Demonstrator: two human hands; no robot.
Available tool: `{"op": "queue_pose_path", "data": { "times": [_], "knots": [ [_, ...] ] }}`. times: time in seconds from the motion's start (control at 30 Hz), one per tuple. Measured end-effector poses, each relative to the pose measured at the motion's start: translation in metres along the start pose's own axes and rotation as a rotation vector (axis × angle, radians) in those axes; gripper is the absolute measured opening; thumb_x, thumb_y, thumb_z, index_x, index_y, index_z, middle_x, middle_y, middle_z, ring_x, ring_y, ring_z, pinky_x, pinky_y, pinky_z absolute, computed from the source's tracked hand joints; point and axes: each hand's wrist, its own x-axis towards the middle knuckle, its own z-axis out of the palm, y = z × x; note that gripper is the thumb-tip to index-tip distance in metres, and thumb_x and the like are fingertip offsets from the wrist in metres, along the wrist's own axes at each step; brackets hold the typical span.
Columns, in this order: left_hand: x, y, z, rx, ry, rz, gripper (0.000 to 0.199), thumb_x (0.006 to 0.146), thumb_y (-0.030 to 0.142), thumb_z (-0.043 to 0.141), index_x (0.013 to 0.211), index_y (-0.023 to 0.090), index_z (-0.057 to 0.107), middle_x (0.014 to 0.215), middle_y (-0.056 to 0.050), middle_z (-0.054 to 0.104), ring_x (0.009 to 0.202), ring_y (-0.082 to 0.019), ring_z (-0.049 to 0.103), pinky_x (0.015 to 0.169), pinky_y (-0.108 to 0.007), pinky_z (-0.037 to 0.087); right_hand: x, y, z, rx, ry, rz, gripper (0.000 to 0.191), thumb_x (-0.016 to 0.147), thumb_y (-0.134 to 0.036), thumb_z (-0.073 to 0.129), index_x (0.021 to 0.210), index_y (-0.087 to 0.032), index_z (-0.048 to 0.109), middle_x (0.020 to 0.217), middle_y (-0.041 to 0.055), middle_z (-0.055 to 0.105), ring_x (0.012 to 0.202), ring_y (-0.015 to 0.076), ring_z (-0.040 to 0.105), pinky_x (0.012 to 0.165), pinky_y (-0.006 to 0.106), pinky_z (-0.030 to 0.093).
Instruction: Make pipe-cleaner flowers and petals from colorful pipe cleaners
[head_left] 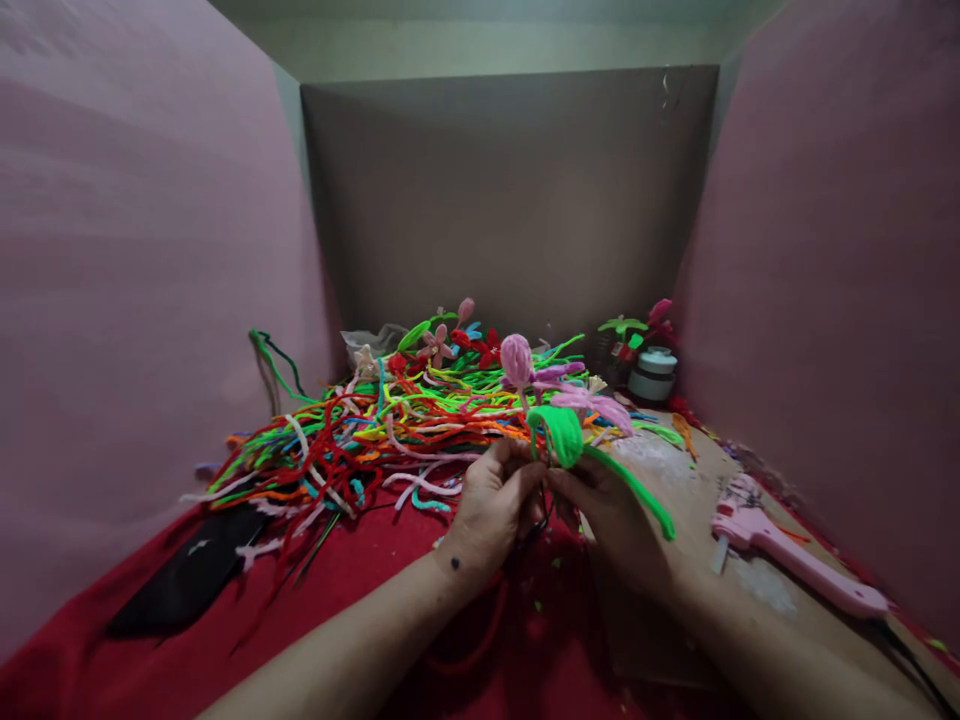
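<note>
Both my hands meet at the middle, closed around the stem of a pipe cleaner flower. Its pink-purple bud stands upright above my fingers, with lilac petals to the right. A broad green leaf curls over just above my fingertips, and a longer green strip hangs down over my right hand. My left hand pinches the stem from the left. On the other side, my right hand has its fingertips pressed at the same spot. The stem is mostly hidden by the fingers.
A heap of coloured pipe cleaners spreads behind and left, with finished flowers at its back. A pink glue gun lies on cardboard at right. A black flat object is at left, a lidded jar at back right.
</note>
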Motion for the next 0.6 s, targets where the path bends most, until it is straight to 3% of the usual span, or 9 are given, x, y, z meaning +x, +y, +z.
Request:
{"op": "queue_pose_path", "data": {
  "times": [0.1,0.27,0.4,0.6],
  "knots": [
    [-0.001,0.002,-0.001,0.045,0.006,0.043,0.019,0.074,0.035,0.059,0.073,0.016,0.054,0.044,0.006,0.046,0.035,-0.006,0.035,0.038,-0.02,0.025,0.002,0.012,-0.002,0.001,0.021,-0.02,0.02,0.072,-0.039,0.061,0.076,-0.019,0.059,0.056,-0.0033,0.048,0.051,0.0107,0.039,0.048,0.023,0.032],
    [-0.004,0.009,0.0,0.115,0.112,0.1,0.019,0.072,0.034,0.061,0.069,0.016,0.058,0.046,0.005,0.048,0.042,-0.007,0.038,0.043,-0.02,0.03,0.004,0.028,-0.002,-0.013,-0.01,-0.024,0.019,0.073,-0.037,0.061,0.069,-0.019,0.058,0.053,-0.0045,0.046,0.047,0.0094,0.037,0.046,0.023,0.03],
    [-0.002,0.011,0.0,0.085,0.072,0.062,0.02,0.071,0.036,0.064,0.075,0.017,0.057,0.047,0.005,0.05,0.043,-0.009,0.044,0.043,-0.021,0.032,0.002,0.028,-0.002,-0.091,-0.039,-0.03,0.02,0.076,-0.038,0.057,0.067,-0.021,0.056,0.054,-0.0032,0.051,0.046,0.0106,0.041,0.045,0.023,0.032],
    [-0.001,0.017,-0.003,0.175,-0.038,0.019,0.024,0.07,0.037,0.064,0.063,0.016,0.058,0.045,0.003,0.048,0.038,-0.008,0.04,0.039,-0.022,0.029,-0.005,0.013,-0.006,-0.264,-0.092,-0.03,0.028,0.081,-0.036,0.052,0.057,-0.021,0.054,0.047,-0.0022,0.05,0.047,0.0126,0.044,0.048,0.025,0.033]
  ]
}}
